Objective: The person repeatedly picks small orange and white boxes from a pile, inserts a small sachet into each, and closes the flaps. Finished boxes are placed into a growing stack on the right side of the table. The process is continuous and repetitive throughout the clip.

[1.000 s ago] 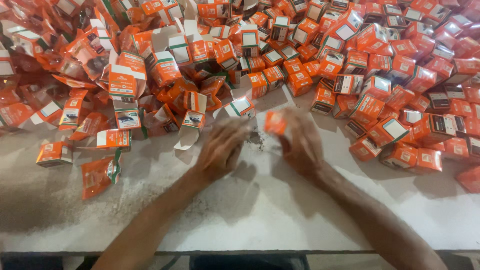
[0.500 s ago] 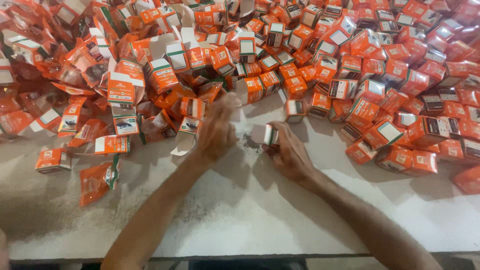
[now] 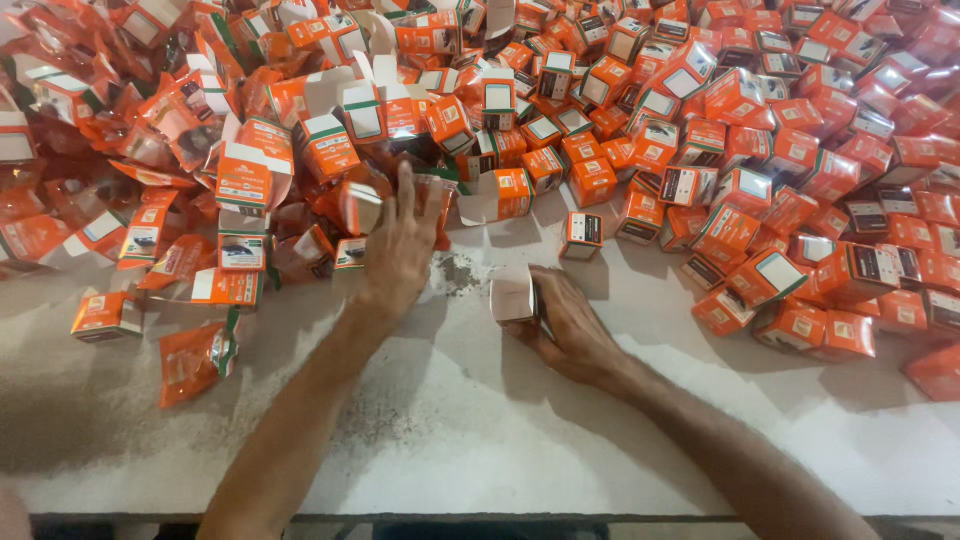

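Note:
My right hand [image 3: 567,322] grips a small orange carton [image 3: 514,295] whose pale open flap faces me, just above the white table [image 3: 470,420]. My left hand [image 3: 400,250] stretches forward with fingers spread, resting on the flattened orange cartons [image 3: 352,210] at the near edge of the left heap. A single closed carton [image 3: 581,234] stands a little beyond my right hand.
A heap of unfolded orange carton blanks [image 3: 180,130] fills the left and far side. Several assembled orange boxes [image 3: 800,200] pile up on the right. Two loose cartons [image 3: 195,355] lie at the near left. The table's front edge [image 3: 480,515] runs along the bottom.
My left hand has left the carton and reached forward into the left heap. My right hand has drawn slightly toward me, still holding the small carton.

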